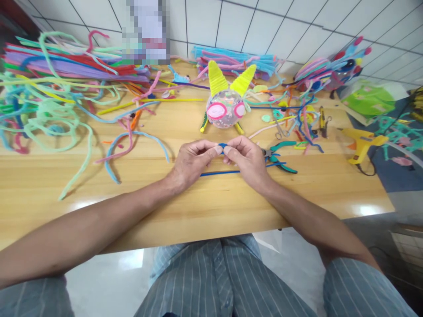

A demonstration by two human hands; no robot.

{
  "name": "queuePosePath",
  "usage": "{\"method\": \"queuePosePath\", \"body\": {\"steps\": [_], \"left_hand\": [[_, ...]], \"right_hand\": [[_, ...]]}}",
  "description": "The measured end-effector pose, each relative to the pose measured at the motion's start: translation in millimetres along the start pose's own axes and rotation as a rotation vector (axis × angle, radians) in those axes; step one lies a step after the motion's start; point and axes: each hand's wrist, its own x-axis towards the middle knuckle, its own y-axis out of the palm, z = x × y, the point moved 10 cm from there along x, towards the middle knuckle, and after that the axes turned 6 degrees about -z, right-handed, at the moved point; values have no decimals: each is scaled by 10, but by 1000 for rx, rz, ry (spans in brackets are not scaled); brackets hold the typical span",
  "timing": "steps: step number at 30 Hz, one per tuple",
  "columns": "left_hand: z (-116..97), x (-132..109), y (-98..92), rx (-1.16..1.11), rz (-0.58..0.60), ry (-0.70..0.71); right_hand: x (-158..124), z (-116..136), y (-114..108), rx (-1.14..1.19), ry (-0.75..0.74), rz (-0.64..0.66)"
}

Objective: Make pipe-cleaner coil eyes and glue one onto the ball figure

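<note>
Between both hands, at the middle of the table, is a small coiled piece of blue pipe cleaner [222,147]. My left hand [197,159] pinches it from the left, thumb and forefinger closed. From the other side my right hand [243,155] pinches it too, and the fingertips nearly meet. A straight blue pipe cleaner [220,173] lies on the wood below the hands. Beside my right hand rest pliers [280,152] with green handles, their jaws partly hidden. Just beyond the hands stands a clear ball figure [228,115] with yellow ears and pink-rimmed eyes.
Loose pipe cleaners [56,119] sprawl over the left of the wooden table [158,211], with bundles behind. A yellow glue gun [361,143] lies at the right edge, near small cutters [323,122]. Another colourful figure [343,70] stands at the back right by a green packet [370,99].
</note>
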Motion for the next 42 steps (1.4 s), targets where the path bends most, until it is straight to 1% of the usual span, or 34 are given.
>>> {"method": "queuePosePath", "body": {"steps": [10, 16, 19, 22, 25, 27, 30, 35, 42], "left_hand": [[-34, -18, 78, 124, 95, 1], [-153, -35, 94, 259, 135, 107], [-137, -27, 86, 229, 132, 79], [-90, -11, 57, 158, 96, 24], [-67, 2, 19, 140, 50, 9], [-48, 5, 13, 146, 43, -3], [-30, -1, 34, 143, 69, -19], [-65, -14, 62, 141, 105, 10], [-43, -9, 89, 146, 134, -1]], "right_hand": [[48, -38, -65, -73, 3, 13], [56, -46, -61, -125, -4, 72], [50, -46, -33, -96, -12, 106], [43, -54, -28, -67, -28, 99], [37, -76, -28, -96, -40, 93], [33, -81, -27, -124, -46, 96], [25, -65, -21, -165, -54, 103], [11, -10, 6, -255, -97, 126], [-9, 20, 4, -270, -113, 142]]}}
